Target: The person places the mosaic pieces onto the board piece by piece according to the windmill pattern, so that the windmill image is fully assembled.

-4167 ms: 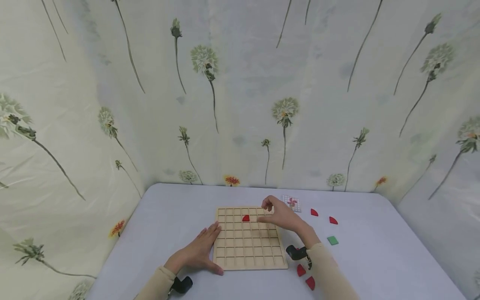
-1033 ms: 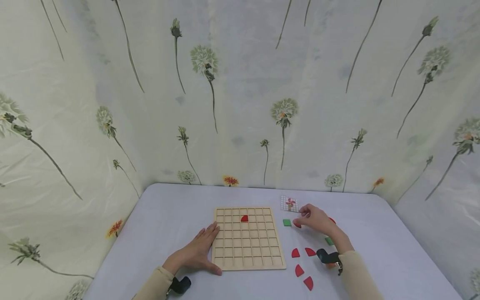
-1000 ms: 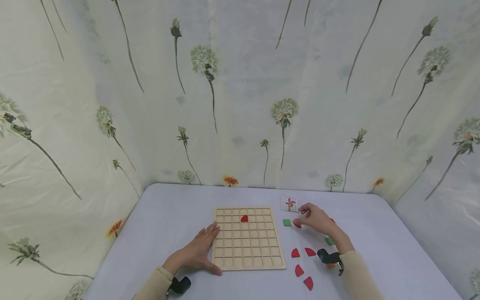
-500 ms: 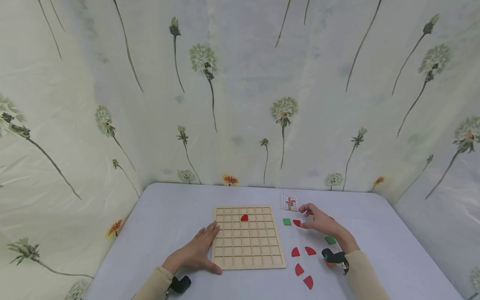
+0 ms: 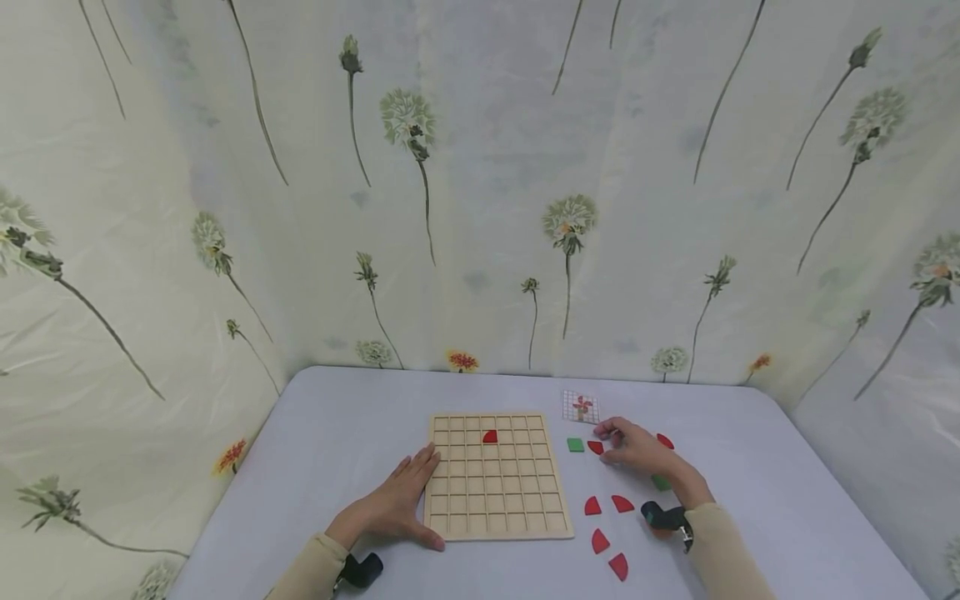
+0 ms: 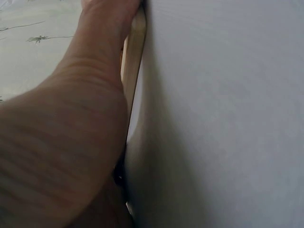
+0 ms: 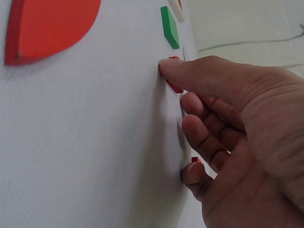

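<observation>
My left hand (image 5: 393, 500) rests with spread, straight fingers along the left edge of a wooden grid board (image 5: 495, 483). One red quarter-circle piece (image 5: 490, 437) sits in an upper cell of that board. To the right of the board, my right hand (image 5: 637, 450) hovers low, thumb and fingers apart, beside another red quarter-circle piece (image 5: 595, 447) on the table. In the right wrist view my thumb (image 7: 178, 71) partly covers this piece (image 7: 175, 88); no pinch shows. A green square (image 5: 575, 445) lies just left of it.
A printed pattern card (image 5: 581, 407) lies at the back. Several loose red pieces (image 5: 600, 542) are right of the board, with one (image 5: 664, 441) beyond my right hand. A second green piece (image 5: 662, 482) and an orange piece (image 5: 662, 533) are partly hidden by the right arm.
My right hand has moved from over the board to the loose pieces on the right. Within the last second its thumb drew back slightly from the red quarter-circle. My left hand stays put.
</observation>
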A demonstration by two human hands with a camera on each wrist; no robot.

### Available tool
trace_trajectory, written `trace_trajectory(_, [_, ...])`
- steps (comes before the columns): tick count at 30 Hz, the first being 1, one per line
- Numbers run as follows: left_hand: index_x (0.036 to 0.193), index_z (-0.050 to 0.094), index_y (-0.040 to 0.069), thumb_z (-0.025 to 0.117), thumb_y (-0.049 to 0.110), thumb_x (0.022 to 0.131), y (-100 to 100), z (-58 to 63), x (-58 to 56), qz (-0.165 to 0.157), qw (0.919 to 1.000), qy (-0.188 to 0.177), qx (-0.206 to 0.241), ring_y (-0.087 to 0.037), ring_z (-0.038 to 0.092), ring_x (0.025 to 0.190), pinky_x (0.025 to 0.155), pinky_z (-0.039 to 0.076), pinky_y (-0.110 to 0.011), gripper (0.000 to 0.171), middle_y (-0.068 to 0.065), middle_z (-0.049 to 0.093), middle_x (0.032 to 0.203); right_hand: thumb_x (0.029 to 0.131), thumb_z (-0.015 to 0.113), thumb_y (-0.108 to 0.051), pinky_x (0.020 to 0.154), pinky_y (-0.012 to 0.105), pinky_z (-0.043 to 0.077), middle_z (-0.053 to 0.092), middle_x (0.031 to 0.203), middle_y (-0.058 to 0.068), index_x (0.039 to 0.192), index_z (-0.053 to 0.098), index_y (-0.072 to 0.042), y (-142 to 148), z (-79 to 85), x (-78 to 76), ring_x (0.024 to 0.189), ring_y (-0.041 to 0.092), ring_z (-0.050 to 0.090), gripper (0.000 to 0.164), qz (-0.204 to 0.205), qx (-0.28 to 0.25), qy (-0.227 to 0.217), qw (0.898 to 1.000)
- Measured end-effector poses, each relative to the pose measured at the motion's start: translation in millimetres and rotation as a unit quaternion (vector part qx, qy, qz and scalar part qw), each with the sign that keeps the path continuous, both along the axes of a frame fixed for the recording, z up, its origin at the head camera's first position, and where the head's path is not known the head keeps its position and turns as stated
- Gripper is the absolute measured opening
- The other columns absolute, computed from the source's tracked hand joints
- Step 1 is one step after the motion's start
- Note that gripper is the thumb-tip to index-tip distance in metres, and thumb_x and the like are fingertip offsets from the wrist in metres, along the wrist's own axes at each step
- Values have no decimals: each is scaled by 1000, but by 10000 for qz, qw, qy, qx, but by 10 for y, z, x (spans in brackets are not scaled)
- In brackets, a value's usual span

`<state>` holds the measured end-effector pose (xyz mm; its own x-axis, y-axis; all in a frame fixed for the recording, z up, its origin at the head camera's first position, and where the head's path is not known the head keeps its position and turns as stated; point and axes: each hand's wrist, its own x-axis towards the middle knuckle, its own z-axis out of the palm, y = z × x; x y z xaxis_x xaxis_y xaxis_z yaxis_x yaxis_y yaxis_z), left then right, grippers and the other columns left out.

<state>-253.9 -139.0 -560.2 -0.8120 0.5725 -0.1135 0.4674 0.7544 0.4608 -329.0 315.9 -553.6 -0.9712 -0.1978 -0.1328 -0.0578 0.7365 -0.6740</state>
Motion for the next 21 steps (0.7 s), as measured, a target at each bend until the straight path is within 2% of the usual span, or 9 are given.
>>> trace_trajectory(7, [155, 9, 4, 71, 79, 58, -2, -18, -17, -2, 10000, 45, -24, -24, 5, 151, 123, 9, -46, 137, -12, 1, 164, 81, 77, -17, 77, 29, 48, 61, 96, 1, 107, 64, -14, -22, -19, -57, 90, 19, 51, 30, -56, 147, 76, 9998])
trace_trajectory(13, [155, 9, 4, 71, 79, 59, -4, -27, -18, -48, 10000, 63, -8, -24, 5, 151, 123, 9, -47, 137, -12, 1, 164, 79, 80, -23, 77, 27, 49, 62, 94, 1, 102, 67, -15, -15, -32, -73, 88, 18, 52, 28, -147, 247, 66, 9996])
trace_trajectory(17, [155, 9, 4, 71, 79, 59, -5, -21, -14, -47, 10000, 50, -12, -24, 5, 151, 123, 9, -47, 136, -12, 1, 164, 80, 79, -27, 74, 26, 48, 64, 95, 2, 104, 67, -13, -29, 17, -54, 88, 18, 53, 30, -185, 220, 134, 9995])
trace_trajectory(21, [155, 10, 3, 72, 77, 59, -9, -7, -12, -27, 10000, 36, 17, -25, 5, 151, 123, 9, -47, 136, -13, 2, 164, 83, 76, -30, 71, 26, 47, 64, 95, 2, 105, 67, -13, -74, 144, -69, 88, 19, 52, 30, -166, 11, 294, 9994])
